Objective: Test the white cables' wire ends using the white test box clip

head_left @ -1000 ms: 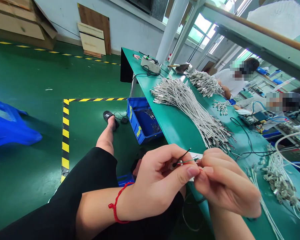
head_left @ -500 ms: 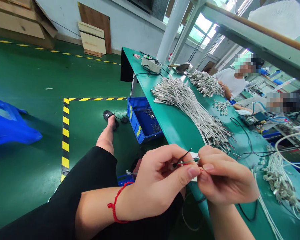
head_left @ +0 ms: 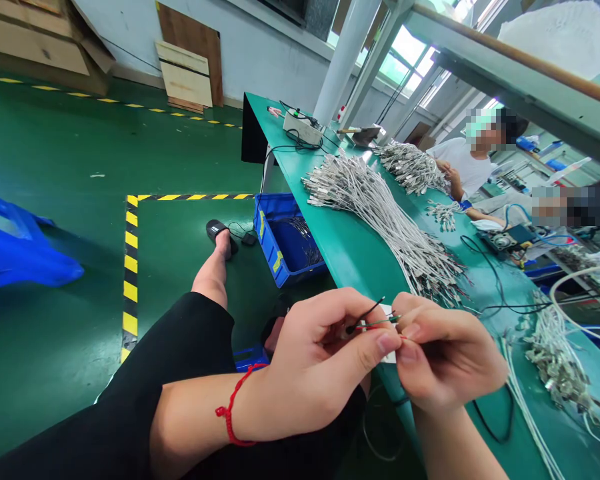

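Observation:
My left hand (head_left: 320,367), with a red cord bracelet on its wrist, is closed on a cable end from which thin black, green and red wires (head_left: 373,325) come out. The black one sticks up, apart from the others. Thumb and index finger of my right hand (head_left: 445,350) pinch the wire tips right beside my left thumb. Most of the cable is hidden inside my left hand. Both hands are above the near edge of the green table (head_left: 353,247).
A large bundle of grey cables (head_left: 385,213) lies on the table, with more cables (head_left: 563,360) at the right. A blue crate (head_left: 290,267) stands below the edge. Two co-workers sit across the table. A blue plastic object (head_left: 25,247) is on the floor at left.
My right hand has turned slightly and shifted a little to the left, its fingers still at the wire tips. My left hand has hardly moved.

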